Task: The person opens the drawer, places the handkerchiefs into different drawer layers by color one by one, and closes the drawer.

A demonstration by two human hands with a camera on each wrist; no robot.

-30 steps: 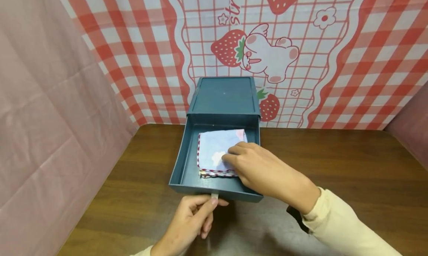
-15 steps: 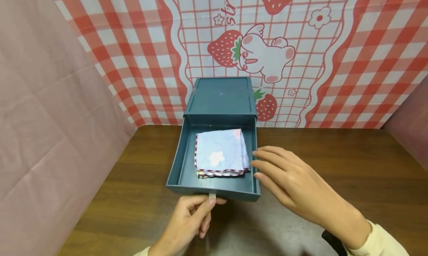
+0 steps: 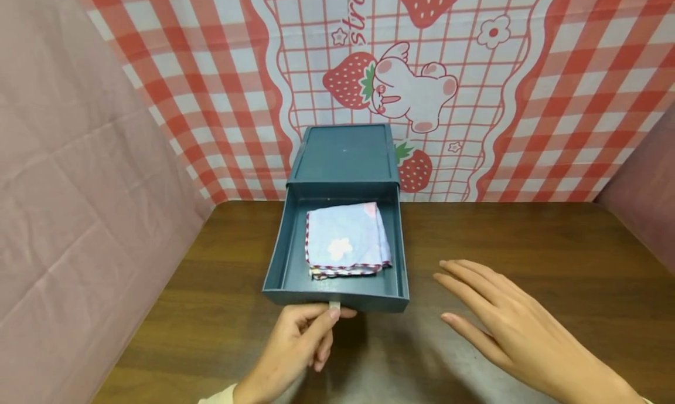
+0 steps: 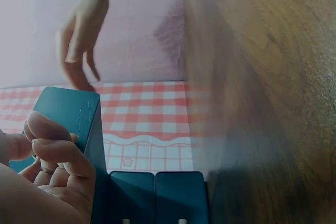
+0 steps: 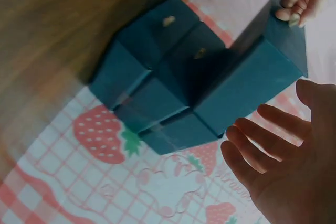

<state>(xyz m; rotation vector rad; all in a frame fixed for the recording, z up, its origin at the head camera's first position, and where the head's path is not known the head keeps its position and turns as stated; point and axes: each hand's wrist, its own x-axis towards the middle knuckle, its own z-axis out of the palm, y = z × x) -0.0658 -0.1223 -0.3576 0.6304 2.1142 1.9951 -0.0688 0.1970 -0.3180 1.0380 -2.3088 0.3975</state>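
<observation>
A teal drawer (image 3: pixel 279 269) is pulled out from the top of a teal drawer unit (image 3: pixel 345 152). Inside it lies a folded light blue cloth (image 3: pixel 343 234) with a white flower and a red-and-white edge. At the drawer's front, my left hand (image 3: pixel 295 345) pinches the small pale pull tab (image 3: pixel 334 305) between thumb and fingers. My right hand (image 3: pixel 519 328) is held apart from the drawer, on its right side, fingers extended and holding nothing. Seen from the right wrist, the right hand (image 5: pixel 286 150) has its fingers spread beside the drawer's side wall (image 5: pixel 252 87).
Below the pulled-out drawer, the unit has two closed drawers with pale knobs, seen in the right wrist view (image 5: pixel 168 21). The unit stands on a brown wooden table (image 3: pixel 506 240). Behind hangs a red-checked strawberry cloth (image 3: pixel 227 87), with a pink curtain (image 3: pixel 95 187) at the left.
The right hand has let go of the folded cloth and moved right, out of the drawer, its fingers straightening. The left hand keeps its pinch on the pull tab.
</observation>
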